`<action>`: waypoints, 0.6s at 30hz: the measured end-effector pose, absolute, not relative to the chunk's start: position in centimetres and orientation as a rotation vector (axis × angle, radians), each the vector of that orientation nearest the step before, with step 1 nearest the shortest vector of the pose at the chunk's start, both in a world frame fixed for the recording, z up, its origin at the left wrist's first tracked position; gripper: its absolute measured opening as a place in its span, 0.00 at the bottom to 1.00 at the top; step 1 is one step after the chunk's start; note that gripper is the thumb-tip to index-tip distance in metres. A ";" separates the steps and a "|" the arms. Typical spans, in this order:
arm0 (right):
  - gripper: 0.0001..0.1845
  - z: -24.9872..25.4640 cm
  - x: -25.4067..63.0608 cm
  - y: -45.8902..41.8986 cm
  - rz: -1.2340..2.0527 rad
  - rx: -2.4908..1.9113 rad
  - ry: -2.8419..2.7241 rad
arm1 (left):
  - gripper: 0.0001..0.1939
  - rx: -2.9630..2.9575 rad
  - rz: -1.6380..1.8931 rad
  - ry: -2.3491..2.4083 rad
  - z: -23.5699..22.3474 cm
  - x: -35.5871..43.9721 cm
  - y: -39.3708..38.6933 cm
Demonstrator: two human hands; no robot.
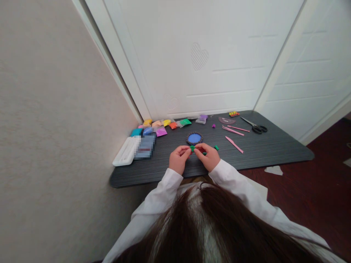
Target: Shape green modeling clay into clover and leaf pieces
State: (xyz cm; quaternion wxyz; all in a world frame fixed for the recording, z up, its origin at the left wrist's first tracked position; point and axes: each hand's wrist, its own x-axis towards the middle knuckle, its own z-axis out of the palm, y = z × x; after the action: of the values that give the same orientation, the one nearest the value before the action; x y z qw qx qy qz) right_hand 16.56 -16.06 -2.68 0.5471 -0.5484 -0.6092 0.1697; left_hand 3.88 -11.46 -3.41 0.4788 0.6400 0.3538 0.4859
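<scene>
My left hand (179, 157) and my right hand (209, 155) meet over the dark table (263, 149), fingertips pinched together on a small green clay piece (192, 148). Just beyond them lies a round blue clay disc with a dark beaded rim (194, 138). Another bit of green clay (216, 147) rests on the table right of my right hand. Both arms wear white sleeves.
Several bags of coloured clay (164, 126) lie at the table's far left. A white tray (126, 151) sits at the left edge. Pink modelling tools (233, 144), black scissors (255, 126) and a small purple bit (213, 126) lie to the right. White doors stand behind.
</scene>
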 end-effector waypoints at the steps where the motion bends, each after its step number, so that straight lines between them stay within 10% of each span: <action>1: 0.09 -2.7 16.6 -16.1 0.406 -1.301 -1.433 | 0.11 1.577 1.180 0.863 -3.4 3.8 -11.5; 18: 0.11 -3.2 16.8 -15.9 0.613 -1.223 -1.379 | 0.11 1.846 1.166 0.882 -2.6 2.4 -12.3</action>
State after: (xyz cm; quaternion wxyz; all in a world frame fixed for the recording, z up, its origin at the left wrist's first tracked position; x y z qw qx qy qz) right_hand 16.85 -15.88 -3.18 0.5642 -0.5197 -0.5862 0.2607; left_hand 2.44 -12.26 -2.59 0.3832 0.7241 0.3461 0.4572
